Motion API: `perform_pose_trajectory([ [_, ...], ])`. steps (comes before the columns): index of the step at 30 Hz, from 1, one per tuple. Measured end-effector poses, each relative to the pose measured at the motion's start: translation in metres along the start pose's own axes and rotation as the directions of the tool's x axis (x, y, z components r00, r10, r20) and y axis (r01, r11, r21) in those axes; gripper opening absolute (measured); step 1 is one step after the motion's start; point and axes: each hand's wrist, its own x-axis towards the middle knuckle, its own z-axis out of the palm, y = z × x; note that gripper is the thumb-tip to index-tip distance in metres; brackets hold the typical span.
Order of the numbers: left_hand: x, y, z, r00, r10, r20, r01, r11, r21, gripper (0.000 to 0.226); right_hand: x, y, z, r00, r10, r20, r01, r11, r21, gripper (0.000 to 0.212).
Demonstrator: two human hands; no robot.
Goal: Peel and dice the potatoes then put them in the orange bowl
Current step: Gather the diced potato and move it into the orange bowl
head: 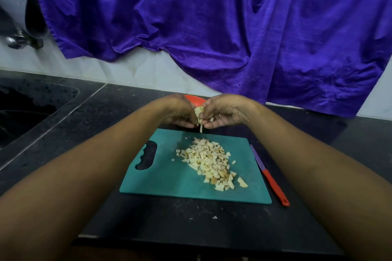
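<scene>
Centrally, at the far edge of the cutting board (pixel 169 176), the left hand (pixel 180 112) and right hand (pixel 224 113) meet, fingers curled inward, together cupping a handful of potato dice (pixel 199 112); a few pieces hang below the hands, over the board's far edge. Directly behind the hands, only part of the orange bowl (pixel 196 100) shows; its contents cannot be seen. The main pile of diced potato (pixel 210 161) lies on the teal board, running from its middle toward the near right corner, with scattered pieces around it. A knife (pixel 269 174) with a purple blade and red handle lies on the black countertop (pixel 106 116) just beside the board's right edge. A sink (pixel 31 108) is set into the countertop's left end. A purple cloth (pixel 212 17) hangs along the wall behind.
</scene>
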Motion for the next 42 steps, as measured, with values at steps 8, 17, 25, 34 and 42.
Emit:
perform_pose_trajectory([
  [8, 0.063, 0.021, -0.023, 0.989, -0.003, -0.147, 0.012, 0.998, 0.057, 0.036, 0.066, -0.033, -0.01, 0.981, -0.025, -0.193, 0.021, 1.0, -0.02, 0.038],
  [17, 0.083, 0.001, -0.026, 0.933, 0.176, -0.314, -0.083, 0.954, 0.288, 0.007, 0.093, -0.015, -0.005, 0.893, -0.22, -0.393, 0.158, 0.97, -0.186, 0.021],
  [25, 0.053, -0.012, -0.019, 0.903, 0.334, -0.271, -0.231, 0.908, 0.349, 0.014, 0.043, 0.009, -0.019, 0.918, -0.222, -0.327, 0.208, 0.975, -0.079, 0.019],
  [34, 0.045, 0.003, -0.008, 0.87, 0.34, -0.356, -0.243, 0.925, 0.292, 0.019, -0.024, 0.046, -0.025, 0.935, -0.202, -0.292, 0.206, 0.978, -0.02, 0.012],
  [42, 0.043, -0.012, -0.005, 0.88, 0.319, -0.351, -0.208, 0.925, 0.319, 0.024, -0.043, 0.062, -0.035, 0.946, -0.166, -0.278, 0.142, 0.984, -0.103, 0.014],
])
